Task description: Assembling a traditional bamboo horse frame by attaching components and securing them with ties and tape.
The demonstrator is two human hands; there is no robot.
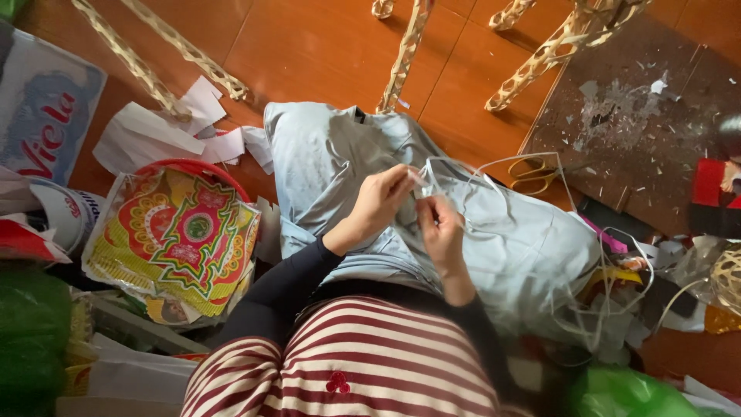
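Pale blue cloth (532,255) covers my lap. At nine o'clock a stack of printed paper ornaments (181,239) looks finished. My left hand (378,202) and right hand (441,232), nearly touching, pinch one thin white strip (494,197); its loops trail loose toward three o'clock.

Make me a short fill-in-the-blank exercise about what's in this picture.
1. Both hands, the left hand and right hand, pinch a thin white ____ over the lap.
2. The scissors on the floor have ____ handles.
3. The stack of colourful printed paper lies on the person's ____ side.

Missing words: strip; yellow; left
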